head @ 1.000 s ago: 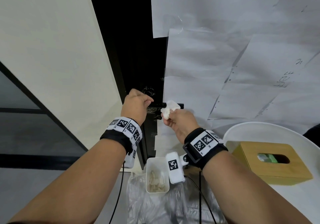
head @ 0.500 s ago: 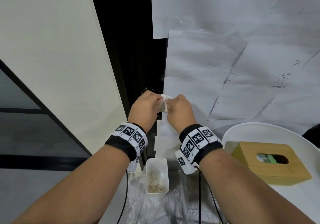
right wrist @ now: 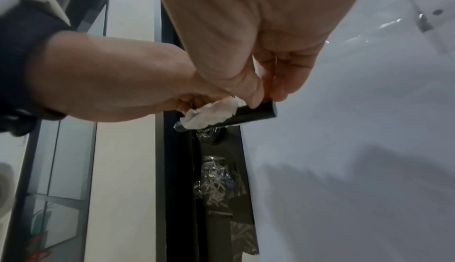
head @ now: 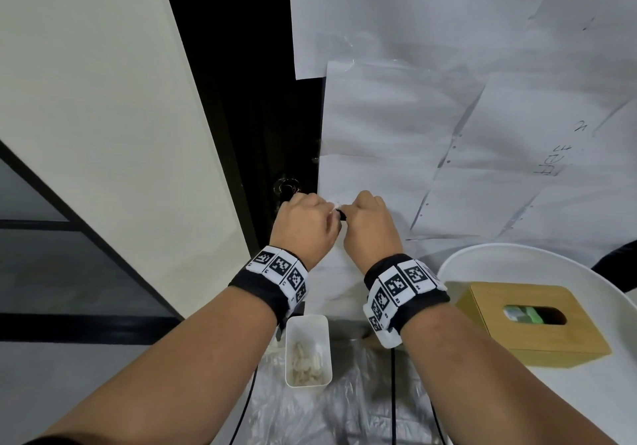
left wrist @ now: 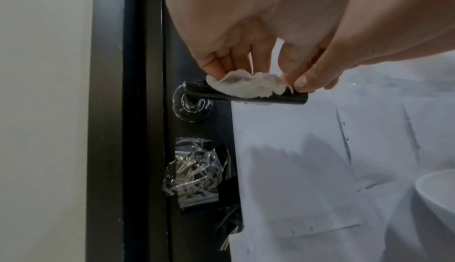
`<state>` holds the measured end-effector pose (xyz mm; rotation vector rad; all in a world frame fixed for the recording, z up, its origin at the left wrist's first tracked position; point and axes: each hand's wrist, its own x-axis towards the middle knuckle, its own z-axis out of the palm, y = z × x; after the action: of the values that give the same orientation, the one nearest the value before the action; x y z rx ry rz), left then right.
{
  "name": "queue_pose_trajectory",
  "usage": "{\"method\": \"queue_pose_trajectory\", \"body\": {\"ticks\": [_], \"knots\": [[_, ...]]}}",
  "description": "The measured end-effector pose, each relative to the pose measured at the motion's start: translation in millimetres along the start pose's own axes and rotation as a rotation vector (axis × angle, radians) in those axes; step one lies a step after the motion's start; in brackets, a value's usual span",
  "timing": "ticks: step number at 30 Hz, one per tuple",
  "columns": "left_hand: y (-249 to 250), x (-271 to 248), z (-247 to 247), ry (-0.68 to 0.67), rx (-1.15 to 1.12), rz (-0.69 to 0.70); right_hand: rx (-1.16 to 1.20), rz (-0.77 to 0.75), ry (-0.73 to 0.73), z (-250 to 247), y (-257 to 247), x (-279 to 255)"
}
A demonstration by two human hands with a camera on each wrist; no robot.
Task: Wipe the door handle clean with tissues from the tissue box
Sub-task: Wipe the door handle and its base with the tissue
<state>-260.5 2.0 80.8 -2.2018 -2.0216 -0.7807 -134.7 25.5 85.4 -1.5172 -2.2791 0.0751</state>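
Door handle: your black lever (left wrist: pixel 290 97) stands out level from the dark door edge, its round rose (left wrist: pixel 192 103) smeared white.
Tissue: a crumpled white wad (left wrist: pixel 246 86) lies draped over the lever's middle.
Left hand: your curled fingers (left wrist: pixel 221 60) press and hold the tissue on the lever.
Right hand: your thumb and fingers (right wrist: pixel 268 83) pinch the lever's free end, just beside the tissue.
Tissue box: the wooden box (head: pixel 531 324) sits on the white round table (head: pixel 517 258), well apart to your right.
Below: a white bin (head: pixel 307 351) holds used wads.
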Motion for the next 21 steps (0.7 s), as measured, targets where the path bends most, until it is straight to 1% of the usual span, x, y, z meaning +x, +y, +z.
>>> {"method": "queue_pose_trajectory", "body": {"ticks": [4, 8, 9, 11, 14, 15, 17, 18, 20, 21], "knots": [[-8.4, 0.4, 1.3, 0.011, 0.053, 0.06, -0.027, -0.003, -0.027, -1.9, -0.6, 2.1], [-32.8, -10.8, 3.2, 0.101, 0.066, 0.076, -0.039, -0.013, -0.036, -4.0, -0.9, 3.1], [-38.5, -13.1, 3.3, 0.101, 0.075, 0.094, -0.034, -0.011, -0.033, -3.3, -0.9, 3.8], [-41.1, -15.2, 0.8, 0.102, 0.088, 0.082, -0.025, -0.01, -0.029, -2.6, -1.3, 5.4], [-33.7, -16.0, 0.9, 0.15, 0.002, -0.007, -0.023, -0.022, -0.025, -2.6, 0.0, 5.2], [-32.1, -13.9, 0.9, 0.131, 0.003, -0.025, -0.024, -0.026, -0.025, -2.5, 0.8, 4.9], [-30.1, -8.9, 0.4, 0.029, 0.024, -0.071, -0.027, -0.037, -0.033, -2.4, 2.1, 4.2], [-29.5, -4.8, -1.4, 0.002, 0.003, -0.134, -0.03, -0.041, -0.04, -2.2, 2.5, 4.3], [-27.9, 3.1, -11.5, 0.091, -0.05, -0.258, -0.033, -0.044, -0.048, -3.0, 2.5, 5.1], [-28.6, 6.5, -13.8, 0.108, -0.068, -0.323, -0.03, -0.044, -0.049, -3.4, 2.4, 5.5]]}}
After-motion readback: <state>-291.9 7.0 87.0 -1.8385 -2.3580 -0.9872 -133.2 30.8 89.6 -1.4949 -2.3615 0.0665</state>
